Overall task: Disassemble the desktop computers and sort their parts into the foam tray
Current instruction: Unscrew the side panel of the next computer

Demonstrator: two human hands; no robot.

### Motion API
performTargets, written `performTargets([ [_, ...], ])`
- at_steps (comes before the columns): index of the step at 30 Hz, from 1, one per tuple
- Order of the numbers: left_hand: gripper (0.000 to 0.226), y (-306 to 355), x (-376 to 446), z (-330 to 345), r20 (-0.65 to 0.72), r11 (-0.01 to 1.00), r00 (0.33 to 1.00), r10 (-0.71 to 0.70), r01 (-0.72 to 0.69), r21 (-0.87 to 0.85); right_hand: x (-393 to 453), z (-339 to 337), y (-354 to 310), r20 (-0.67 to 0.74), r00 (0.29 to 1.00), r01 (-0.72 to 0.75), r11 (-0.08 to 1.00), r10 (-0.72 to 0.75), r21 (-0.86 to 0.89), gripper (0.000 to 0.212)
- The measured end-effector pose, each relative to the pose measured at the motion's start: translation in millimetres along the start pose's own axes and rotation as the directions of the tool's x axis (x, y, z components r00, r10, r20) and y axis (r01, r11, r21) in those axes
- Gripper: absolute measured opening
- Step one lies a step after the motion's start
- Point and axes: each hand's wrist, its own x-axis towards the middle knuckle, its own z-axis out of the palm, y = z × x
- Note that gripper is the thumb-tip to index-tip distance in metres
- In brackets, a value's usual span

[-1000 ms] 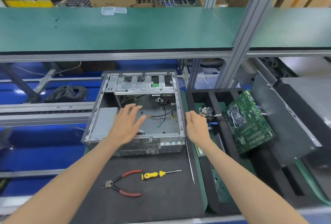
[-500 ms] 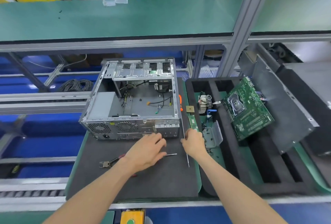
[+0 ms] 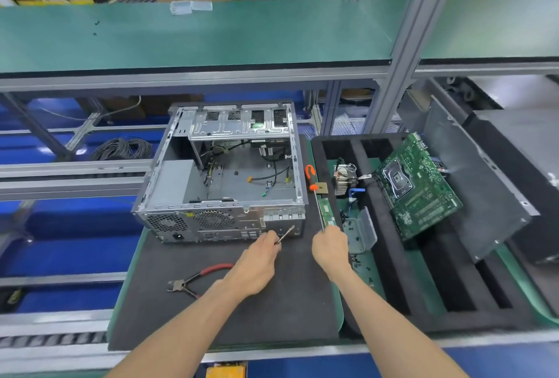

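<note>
left hand (image 3: 257,262) grip: closed on screwdriver (image 3: 286,234) (tip at case (image 3: 223,220) rear edge) | right hand (image 3: 331,246) grip: closed on long orange-handled screwdriver (image 3: 314,193) beside foam tray (image 3: 393,271) edge | pliers (image 3: 196,279) on open mat (image 3: 287,311)

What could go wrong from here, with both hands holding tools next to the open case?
1. The left hand holds a screwdriver whose tip meets the rear panel of the case at a slant; it could slip off.
2. The right hand grips a long orange-handled screwdriver lying beside the memory stick in the foam tray; lifting it could knock that.
3. The motherboard leans tilted and may slide.
</note>
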Motion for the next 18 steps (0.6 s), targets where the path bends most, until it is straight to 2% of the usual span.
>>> performTargets([
  [3,0.026,21.9,2.7,-6.4,-0.101,0.961,0.991,-0.089,0.059,-0.269,-10.5,-3.6,2.3,-0.064,0.998,-0.01,0.99,0.019,0.143,0.019],
  [6,0.029,39.4,7.6,-11.9,-0.146,0.931,0.973,-0.179,0.12,-0.345,-20.7,-7.4,2.0,-0.129,0.992,0.043,0.971,-0.013,0.235,0.019],
  [8,0.031,46.5,8.4,-12.3,-0.088,0.895,0.969,-0.229,0.174,-0.412,-26.5,-10.3,0.3,-0.172,0.984,0.098,0.959,-0.053,0.266,0.023],
  [12,0.041,53.2,-0.3,-11.3,0.128,0.68,0.934,-0.333,0.332,-0.653,-38.3,-14.7,-0.8,-0.23,0.967,0.183,0.929,-0.11,0.323,0.032],
  [15,0.045,61.5,-7.5,-12.5,0.099,0.602,0.932,-0.349,0.304,-0.738,-46.6,-12.8,2.5,-0.25,0.95,0.272,0.891,-0.187,0.363,0.034],
  [18,0.036,74.7,-8.4,-21.0,-0.015,0.515,0.944,-0.329,0.167,-0.841,-57.1,-7.5,5.6,-0.275,0.909,0.402,0.83,-0.312,0.387,0.034],
])
